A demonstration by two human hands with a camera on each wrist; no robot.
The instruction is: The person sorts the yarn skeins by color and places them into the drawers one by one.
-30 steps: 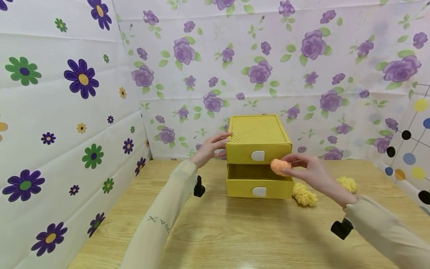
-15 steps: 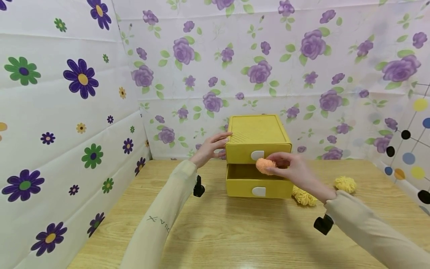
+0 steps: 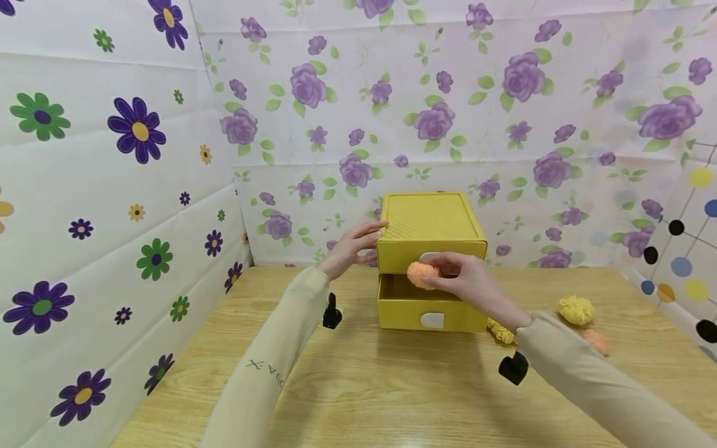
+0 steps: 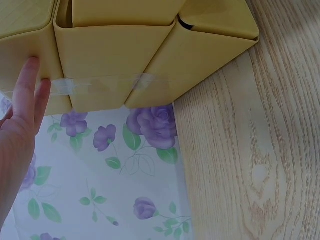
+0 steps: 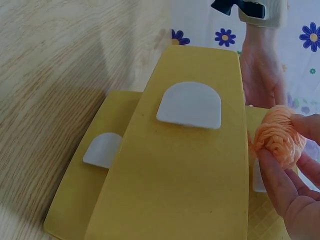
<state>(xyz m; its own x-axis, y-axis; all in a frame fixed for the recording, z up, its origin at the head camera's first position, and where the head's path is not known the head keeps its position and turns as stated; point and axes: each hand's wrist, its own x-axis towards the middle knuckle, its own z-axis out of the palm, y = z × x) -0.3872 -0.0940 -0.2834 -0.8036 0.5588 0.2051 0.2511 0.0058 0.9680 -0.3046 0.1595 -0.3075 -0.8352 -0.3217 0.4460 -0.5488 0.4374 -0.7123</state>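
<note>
Over the pulled-out drawer of a yellow drawer cabinet, my right hand pinches a small ball of orange yarn between thumb and fingers. The right wrist view shows the orange yarn ball just beyond the white-handled drawer front. My left hand touches the cabinet's left side with fingers extended; in the left wrist view its fingertips lie against the yellow side wall. The right hand hides part of the upper drawer's white handle and the open drawer's inside.
A yellow yarn bundle lies by the cabinet's right front corner, partly hidden by the right arm. Farther right on the wooden table are another yellow yarn bundle and an orange yarn ball. A flowered cloth hangs behind.
My right hand has moved left with the orange yarn ball, from the drawer's right end to over its middle. Another orange ball has come into sight at right. The left hand stays put.
</note>
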